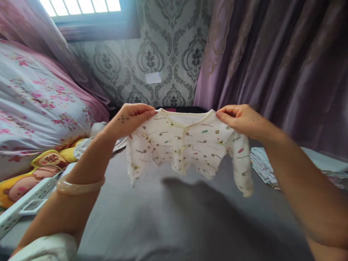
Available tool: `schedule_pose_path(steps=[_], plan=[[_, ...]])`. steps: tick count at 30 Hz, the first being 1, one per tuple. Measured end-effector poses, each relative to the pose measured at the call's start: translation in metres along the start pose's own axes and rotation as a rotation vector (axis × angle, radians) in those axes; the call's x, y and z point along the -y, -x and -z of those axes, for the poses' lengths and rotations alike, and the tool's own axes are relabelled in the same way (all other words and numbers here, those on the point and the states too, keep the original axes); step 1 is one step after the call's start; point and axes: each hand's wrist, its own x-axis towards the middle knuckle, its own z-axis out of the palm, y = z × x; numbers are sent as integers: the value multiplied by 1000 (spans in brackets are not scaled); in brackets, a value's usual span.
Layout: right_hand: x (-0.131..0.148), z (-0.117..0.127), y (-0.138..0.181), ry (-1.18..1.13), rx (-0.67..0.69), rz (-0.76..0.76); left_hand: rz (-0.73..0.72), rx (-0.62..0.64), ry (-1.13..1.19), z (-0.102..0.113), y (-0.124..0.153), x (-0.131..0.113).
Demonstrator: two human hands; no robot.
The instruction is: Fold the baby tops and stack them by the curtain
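Observation:
A small white baby shirt with a scattered print and a yellowish neckline hangs spread between my hands. My left hand pinches its left shoulder beside the collar. At the opposite shoulder, my right hand grips the cloth between thumb and fingers. Both sleeves droop, and the lower hem looks wavy and slightly blurred above the grey sheet. The shirt's back is mostly hidden behind its front.
Folded cloths lie on the right, partly behind my forearm. On the left are a power strip, a yellow cartoon plush and a floral quilt. A purple curtain hangs beside the patterned wall.

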Motion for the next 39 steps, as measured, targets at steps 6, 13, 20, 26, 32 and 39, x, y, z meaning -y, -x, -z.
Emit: schedule_pose_path(steps=[6,13,20,26,32,39], plan=[[-35,-26,-16,17,330,13,28,351,-186,1,-25,35],[-119,-134,-8,548,344,5,38,470,-602,-80,-9,171],[-145,-169,-11,852,416,-12,10,458,-895,-111,0,203],[-169,-185,-37,885,464,0,17,502,-962,-115,-24,224],[-181,-194,-63,877,498,7,-12,559,-979,-117,-53,250],[-202,-198,-82,701,525,-20,70,509,-786,-123,-68,274]])
